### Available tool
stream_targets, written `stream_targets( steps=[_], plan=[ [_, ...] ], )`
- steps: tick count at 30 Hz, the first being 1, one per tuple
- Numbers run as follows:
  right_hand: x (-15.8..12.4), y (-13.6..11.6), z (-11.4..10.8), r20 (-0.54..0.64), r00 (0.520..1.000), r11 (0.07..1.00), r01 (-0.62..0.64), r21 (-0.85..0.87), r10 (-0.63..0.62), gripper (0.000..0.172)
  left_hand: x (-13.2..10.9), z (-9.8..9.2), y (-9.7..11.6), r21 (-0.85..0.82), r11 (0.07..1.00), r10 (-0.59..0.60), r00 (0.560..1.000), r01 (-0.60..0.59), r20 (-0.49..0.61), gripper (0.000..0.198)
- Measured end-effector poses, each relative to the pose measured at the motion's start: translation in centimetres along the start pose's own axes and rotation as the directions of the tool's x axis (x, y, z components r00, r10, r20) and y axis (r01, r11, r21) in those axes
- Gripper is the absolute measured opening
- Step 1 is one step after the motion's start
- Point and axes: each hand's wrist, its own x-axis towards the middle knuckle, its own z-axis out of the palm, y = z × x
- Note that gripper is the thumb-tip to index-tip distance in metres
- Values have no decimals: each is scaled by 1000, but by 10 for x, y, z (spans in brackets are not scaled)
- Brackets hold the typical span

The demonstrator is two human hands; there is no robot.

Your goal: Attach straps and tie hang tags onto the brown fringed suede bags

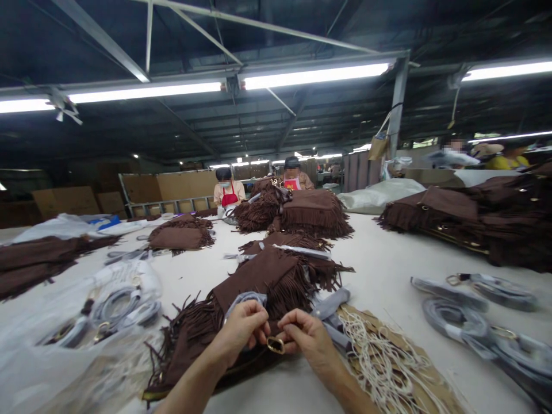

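A clear plastic bag (pixel 64 339) of coiled straps lies at the left of the white bench (pixel 388 259). At centre, a brown fringed bag (pixel 263 282) rests just in front of the worker, its near edge under both hands. The left hand (pixel 244 330) is closed around a grey-wrapped strap (pixel 246 298). The right hand (pixel 308 339) pinches a gold ring (pixel 275 345), and the two sets of fingertips meet there. Just right, white cords (pixel 379 351) sprawl over cardboard (pixel 431 385), with more wrapped handles (pixel 470 328) beyond. Two people in red aprons (pixel 229 195) work at the far end behind heaped fringed bags (pixel 314 213).
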Motion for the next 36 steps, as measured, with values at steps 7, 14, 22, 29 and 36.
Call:
stream_targets(
  steps=[7,14,22,29,36],
  plan=[
    [-2,3,-4,45,999,1000,28,-4,-28,55,2,5,-5,64,997,53,999,-53,7,25],
    [1,4,-6,-28,991,985,124,-122,-128,45,2,4,-7,115,991,61,998,-63,18,24],
    [1,7,-8,-89,973,950,183,-251,-211,42,-1,8,-6,282,951,124,992,-129,34,13],
    [0,8,-7,-48,982,948,163,-272,-183,53,-7,14,-5,455,876,176,984,-161,8,10],
    [-1,9,-8,-13,980,930,186,-316,-200,45,-12,19,-1,560,817,185,982,-139,-27,12]
  ],
)
